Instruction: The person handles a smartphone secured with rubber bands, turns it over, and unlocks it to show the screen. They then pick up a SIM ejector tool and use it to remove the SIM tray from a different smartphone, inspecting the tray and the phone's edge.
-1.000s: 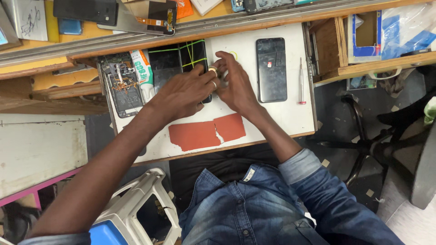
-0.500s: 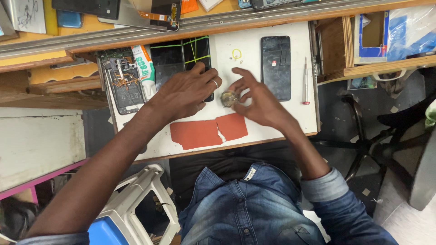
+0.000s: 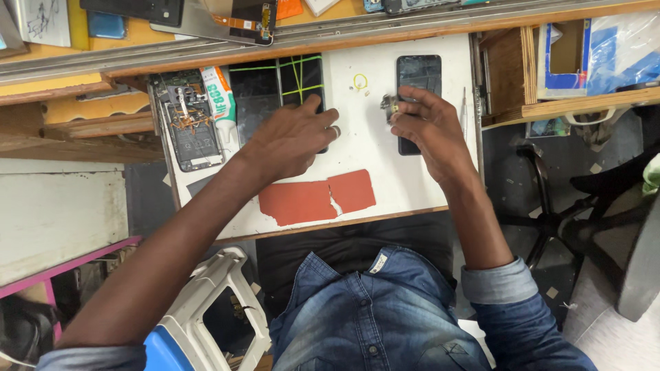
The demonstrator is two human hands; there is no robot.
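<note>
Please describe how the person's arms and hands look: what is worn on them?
Both hands are bare, without gloves. The left hand wears a ring on one finger. Both forearms are bare; blue denim shirt sleeves are rolled or pushed up, the right cuff folded below the elbow.

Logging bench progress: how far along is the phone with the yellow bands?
Done: yellow bands cross the dark phone. In hand: left hand presses on that phone; right hand holds a small grey part by a second dark phone. Left: opened phone lies uncovered beside the glue tube.
</note>
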